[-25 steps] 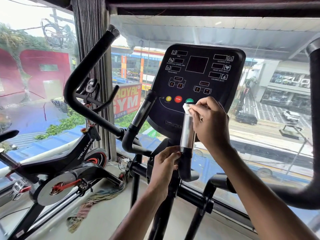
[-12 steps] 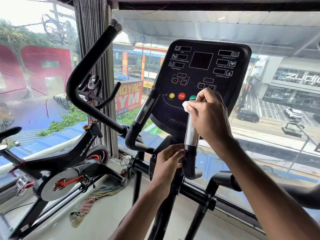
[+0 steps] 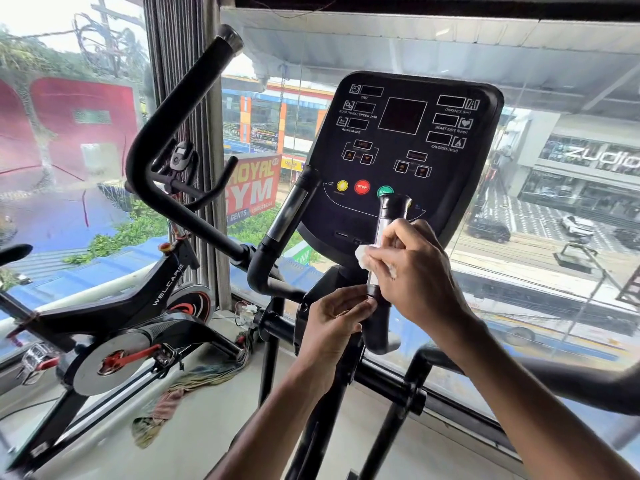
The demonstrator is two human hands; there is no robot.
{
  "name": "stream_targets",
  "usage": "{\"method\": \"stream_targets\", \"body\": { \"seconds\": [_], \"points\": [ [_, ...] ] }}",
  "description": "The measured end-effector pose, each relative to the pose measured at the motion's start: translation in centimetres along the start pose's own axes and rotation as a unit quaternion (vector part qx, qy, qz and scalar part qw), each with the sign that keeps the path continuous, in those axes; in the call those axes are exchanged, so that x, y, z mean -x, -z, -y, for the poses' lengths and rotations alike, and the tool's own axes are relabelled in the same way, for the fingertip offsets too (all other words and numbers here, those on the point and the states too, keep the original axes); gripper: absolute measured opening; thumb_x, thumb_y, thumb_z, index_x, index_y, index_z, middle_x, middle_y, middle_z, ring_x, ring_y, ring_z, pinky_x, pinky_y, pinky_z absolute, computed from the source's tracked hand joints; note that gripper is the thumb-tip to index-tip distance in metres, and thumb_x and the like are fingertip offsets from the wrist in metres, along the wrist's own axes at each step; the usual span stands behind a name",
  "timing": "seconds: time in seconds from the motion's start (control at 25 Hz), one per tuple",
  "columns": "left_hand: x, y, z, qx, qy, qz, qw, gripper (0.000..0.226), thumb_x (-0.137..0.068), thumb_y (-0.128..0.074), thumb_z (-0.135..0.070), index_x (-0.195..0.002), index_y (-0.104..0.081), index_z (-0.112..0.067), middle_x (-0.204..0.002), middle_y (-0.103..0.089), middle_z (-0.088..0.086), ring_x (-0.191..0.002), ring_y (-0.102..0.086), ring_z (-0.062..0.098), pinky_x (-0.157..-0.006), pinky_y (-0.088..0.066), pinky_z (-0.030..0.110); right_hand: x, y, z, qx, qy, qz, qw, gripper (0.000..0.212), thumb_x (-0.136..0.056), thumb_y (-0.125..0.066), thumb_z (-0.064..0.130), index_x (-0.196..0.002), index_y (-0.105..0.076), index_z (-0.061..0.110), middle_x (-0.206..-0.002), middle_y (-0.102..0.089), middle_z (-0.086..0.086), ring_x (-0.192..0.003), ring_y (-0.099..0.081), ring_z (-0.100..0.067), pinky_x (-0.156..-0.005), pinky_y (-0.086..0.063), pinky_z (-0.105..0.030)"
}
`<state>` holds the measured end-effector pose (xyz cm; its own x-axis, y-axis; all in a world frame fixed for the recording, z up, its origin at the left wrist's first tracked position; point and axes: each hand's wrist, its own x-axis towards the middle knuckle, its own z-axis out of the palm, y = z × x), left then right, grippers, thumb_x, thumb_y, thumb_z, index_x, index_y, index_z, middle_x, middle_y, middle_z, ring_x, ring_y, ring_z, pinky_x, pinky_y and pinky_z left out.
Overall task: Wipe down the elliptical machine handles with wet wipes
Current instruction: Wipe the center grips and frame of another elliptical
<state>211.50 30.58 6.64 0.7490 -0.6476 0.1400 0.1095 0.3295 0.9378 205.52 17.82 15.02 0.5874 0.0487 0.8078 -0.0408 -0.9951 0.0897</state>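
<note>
**Elliptical machine, front end, seen from above the hands.**

- Console (image 3: 408, 133): black panel, upright, displays dark. Yellow button (image 3: 342, 185), red STOP button (image 3: 362, 187) and green button (image 3: 384, 191) sit in a row; the green one is partly hidden by a handle cap.
- Short right handle (image 3: 391, 207): upright in front of the console's lower edge, with a black cap on top, a metal section below it and a black curved base.
- Wet wipe (image 3: 362, 256): white and crumpled, pressed against the metal section of the short right handle, about halfway down. One corner sticks out to the left of the fingers.
- Right hand (image 3: 415, 271): wrapped round the short right handle from the right side, fingers curled together and clamped on the wet wipe and the handle beneath it.
- Left hand (image 3: 332, 320): just below the right hand, fingers curled close together, tips pinching the black part of the same handle where the metal ends.
- Short left handle (image 3: 291, 209): same build, tilted, untouched, left of the console.
- Long left handle (image 3: 173, 133): black bent bar rising to a metal-capped end near the curtain (image 3: 180, 64).
- Long right handle (image 3: 588, 386): black bar, partly behind the right forearm.
- Exercise bike (image 3: 138, 306): black with red trim, at left beside the window (image 3: 554, 237).
- Rag (image 3: 180, 396): striped and bunched, lying on the floor beneath the bike's frame.
</note>
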Motion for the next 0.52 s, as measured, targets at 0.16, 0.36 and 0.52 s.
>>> {"method": "stream_targets", "body": {
  "seconds": [0.16, 0.36, 0.52],
  "points": [
    [-0.1, -0.2, 0.2, 0.006, -0.001, -0.01, 1.0, 0.032, -0.076, -0.079, -0.029, -0.107, -0.08, -0.022, -0.107, -0.079, 0.005, -0.114, -0.07, 0.032, -0.106, -0.047, 0.056, -3.0, -0.6, -1.6, 0.034, -0.048, -0.072, 0.996, 0.005, -0.093, -0.078, 0.018, -0.092, -0.082, 0.014, -0.096, -0.056, 0.0, -0.088, -0.045, -0.019, -0.072, -0.043, -0.025],
    [0.2, -0.2, 0.0, 0.01, -0.002, -0.012, 1.0, 0.025, -0.083, -0.081, -0.02, -0.108, -0.079, -0.02, -0.106, -0.08, 0.005, -0.108, -0.073, 0.026, -0.099, -0.053, 0.047, -4.2, -1.4, -1.8, 0.017, -0.093, -0.166, 0.982, 0.013, -0.096, -0.07, 0.019, -0.097, -0.081, 0.013, -0.092, -0.06, -0.005, -0.082, -0.058, -0.026, -0.07, -0.05, -0.032],
    [0.4, 0.0, -0.1, 0.005, -0.002, -0.007, 1.0, 0.026, -0.09, -0.075, -0.007, -0.114, -0.077, -0.018, -0.106, -0.08, 0.004, -0.1, -0.074, 0.015, -0.089, -0.053, 0.032, -1.7, -2.2, -1.3, -0.05, -0.142, -0.238, 0.96, 0.014, -0.097, -0.071, 0.017, -0.101, -0.081, 0.007, -0.092, -0.067, -0.008, -0.075, -0.064, -0.019, -0.068, -0.05, -0.027]
  ]
}}
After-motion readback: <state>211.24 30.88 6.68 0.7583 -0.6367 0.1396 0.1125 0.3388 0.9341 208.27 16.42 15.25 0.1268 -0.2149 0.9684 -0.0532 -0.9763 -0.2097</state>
